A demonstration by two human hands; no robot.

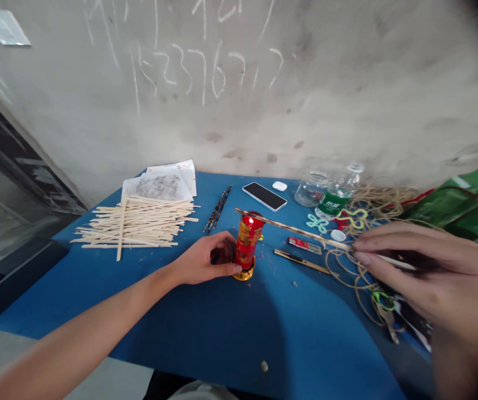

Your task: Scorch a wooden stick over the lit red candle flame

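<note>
A red and gold candle (247, 244) stands lit on the blue table (230, 328). My left hand (205, 260) curls round its base, thumb against the gold foot. My right hand (426, 272) pinches the near end of a long thin bamboo strip (292, 228). The strip's far end lies over the candle's flame. A pile of pale wooden sticks (139, 225) lies at the table's left.
Behind the candle lie dark sticks (217, 209), a phone (264, 196), an earbud case (279, 186), a glass jar (311, 189) and a plastic bottle (336, 197). Coiled strips (372, 205), a red lighter (303, 244), a utility knife (301, 261) and green bags (463, 203) sit at right.
</note>
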